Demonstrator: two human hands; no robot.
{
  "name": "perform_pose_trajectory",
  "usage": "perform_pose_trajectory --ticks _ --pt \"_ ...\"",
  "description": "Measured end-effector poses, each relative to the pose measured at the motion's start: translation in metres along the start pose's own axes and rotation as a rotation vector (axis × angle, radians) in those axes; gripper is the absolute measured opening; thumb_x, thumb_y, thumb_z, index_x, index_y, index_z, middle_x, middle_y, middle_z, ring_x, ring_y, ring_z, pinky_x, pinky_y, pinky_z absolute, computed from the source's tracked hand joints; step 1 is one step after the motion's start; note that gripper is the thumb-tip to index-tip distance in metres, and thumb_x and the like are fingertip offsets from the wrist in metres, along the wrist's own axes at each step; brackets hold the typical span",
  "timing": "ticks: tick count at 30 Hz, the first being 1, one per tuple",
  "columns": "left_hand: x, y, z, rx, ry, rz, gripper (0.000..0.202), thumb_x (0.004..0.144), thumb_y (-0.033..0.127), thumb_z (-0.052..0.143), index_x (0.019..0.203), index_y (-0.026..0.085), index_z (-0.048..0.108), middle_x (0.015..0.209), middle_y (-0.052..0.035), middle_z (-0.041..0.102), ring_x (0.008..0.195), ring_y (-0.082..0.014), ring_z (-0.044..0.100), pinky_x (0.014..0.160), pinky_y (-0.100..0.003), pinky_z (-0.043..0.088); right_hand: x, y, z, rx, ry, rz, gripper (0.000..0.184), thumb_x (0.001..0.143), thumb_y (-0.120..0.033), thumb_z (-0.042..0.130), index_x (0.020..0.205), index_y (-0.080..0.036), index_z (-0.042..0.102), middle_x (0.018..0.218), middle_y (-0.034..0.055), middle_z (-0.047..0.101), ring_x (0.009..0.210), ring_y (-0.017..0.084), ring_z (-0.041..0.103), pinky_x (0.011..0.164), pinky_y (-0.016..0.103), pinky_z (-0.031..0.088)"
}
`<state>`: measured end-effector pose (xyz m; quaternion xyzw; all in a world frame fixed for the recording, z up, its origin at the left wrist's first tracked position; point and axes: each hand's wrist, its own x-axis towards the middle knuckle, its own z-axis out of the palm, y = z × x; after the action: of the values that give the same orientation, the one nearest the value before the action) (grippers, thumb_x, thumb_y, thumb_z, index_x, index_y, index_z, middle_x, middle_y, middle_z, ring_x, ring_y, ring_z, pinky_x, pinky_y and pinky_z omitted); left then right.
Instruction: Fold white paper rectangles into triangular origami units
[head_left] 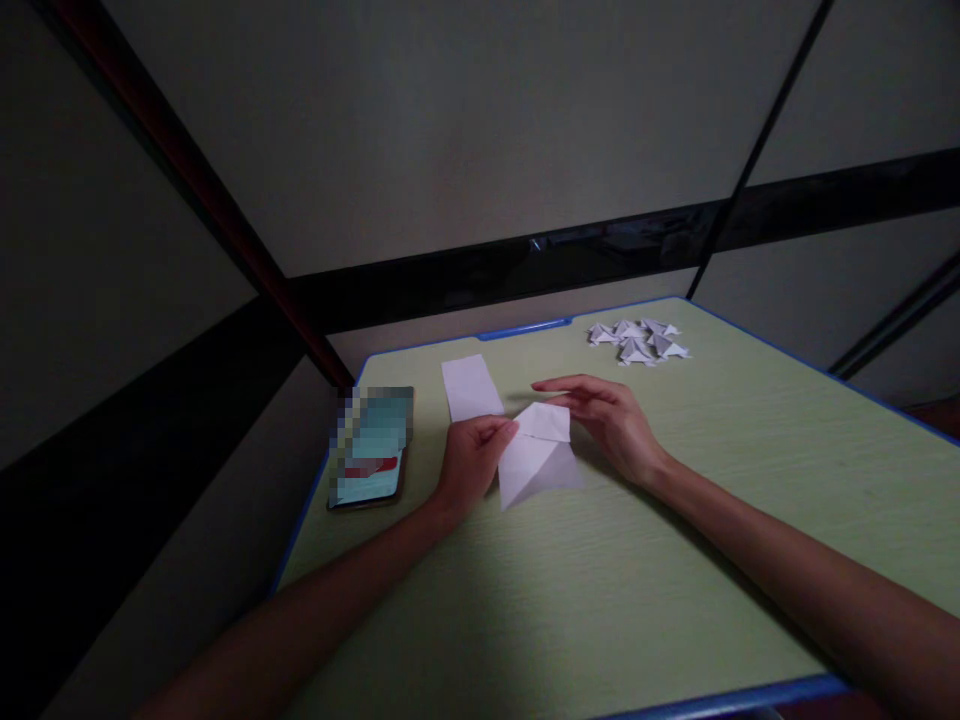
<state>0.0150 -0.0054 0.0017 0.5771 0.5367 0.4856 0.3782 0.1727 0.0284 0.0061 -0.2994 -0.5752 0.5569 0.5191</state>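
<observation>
A partly folded sheet of white paper is held a little above the table, its top edge turned over and its lower part flaring out. My left hand pinches its left side between thumb and fingers. At the paper's upper right is my right hand, fingers stretched out and apart. Some of its fingertips lie behind the paper, so I cannot tell whether they touch it. Flat on the table beyond my left hand lies a white paper strip, its near end partly covered.
A phone with a lit, partly blurred screen lies at the left table edge. Several folded white paper figures sit together at the far right. The pale green table has a blue rim, with panelled walls behind.
</observation>
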Motion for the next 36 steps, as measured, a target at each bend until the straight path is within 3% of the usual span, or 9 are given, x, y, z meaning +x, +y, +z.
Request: perform_pose_trajectory --ticks 4,11,23,26,31,36 --pt "-0.003 -0.002 0.002 0.070 -0.030 0.089 0.022 0.068 0.027 0.052 0.056 0.011 0.060 0.049 0.0017 0.050 0.048 -0.0076 0.039 0.044 -0.019 0.028 0.000 -0.001 0.003 -0.182 -0.021 0.074 0.014 0.065 -0.023 0.057 0.073 -0.014 0.062 0.068 0.0017 0.060 0.060 0.011 0.050 0.055 0.023 0.036" --pt "-0.005 -0.006 0.002 0.126 -0.053 0.152 0.023 0.070 0.029 0.052 0.057 0.012 0.061 0.050 0.0014 0.051 0.048 -0.0076 0.040 0.044 -0.019 0.029 -0.003 -0.002 0.010 -0.270 -0.067 0.126 0.019 0.060 -0.029 0.062 0.059 -0.012 0.056 0.053 -0.0020 0.051 0.048 0.007 0.041 0.045 0.020 0.029" --pt "-0.005 -0.006 0.002 0.082 -0.156 0.111 0.025 0.070 0.029 0.051 0.054 0.012 0.056 0.047 0.0032 0.044 0.046 -0.0066 0.037 0.043 -0.019 0.025 -0.004 0.001 0.007 -0.155 -0.114 0.152 0.017 0.062 -0.027 0.061 0.054 -0.012 0.058 0.052 -0.0018 0.051 0.048 0.007 0.041 0.047 0.021 0.027" --pt "-0.004 -0.005 0.002 0.066 -0.126 0.097 0.025 0.069 0.030 0.052 0.053 0.011 0.055 0.046 0.0037 0.042 0.045 -0.0063 0.034 0.042 -0.019 0.024 -0.004 0.001 0.008 -0.045 -0.111 0.226 0.020 0.065 -0.030 0.059 0.057 -0.012 0.060 0.051 -0.0012 0.052 0.046 0.007 0.041 0.045 0.021 0.026" --pt "-0.002 0.000 0.001 0.021 -0.056 0.046 0.027 0.068 0.030 0.051 0.050 0.011 0.053 0.044 0.0040 0.039 0.046 -0.0062 0.032 0.042 -0.019 0.022 0.000 0.000 0.006 0.232 0.009 0.264 0.016 0.068 -0.028 0.057 0.064 -0.013 0.064 0.062 0.0018 0.059 0.055 0.009 0.049 0.053 0.022 0.033" --pt "-0.002 0.000 0.001 -0.007 -0.035 0.035 0.026 0.067 0.031 0.051 0.051 0.011 0.054 0.045 0.0039 0.041 0.046 -0.0063 0.033 0.042 -0.018 0.023 0.001 -0.002 0.004 0.311 -0.026 0.324 0.011 0.065 -0.022 0.058 0.061 -0.013 0.064 0.061 0.0013 0.061 0.055 0.008 0.050 0.055 0.022 0.034"
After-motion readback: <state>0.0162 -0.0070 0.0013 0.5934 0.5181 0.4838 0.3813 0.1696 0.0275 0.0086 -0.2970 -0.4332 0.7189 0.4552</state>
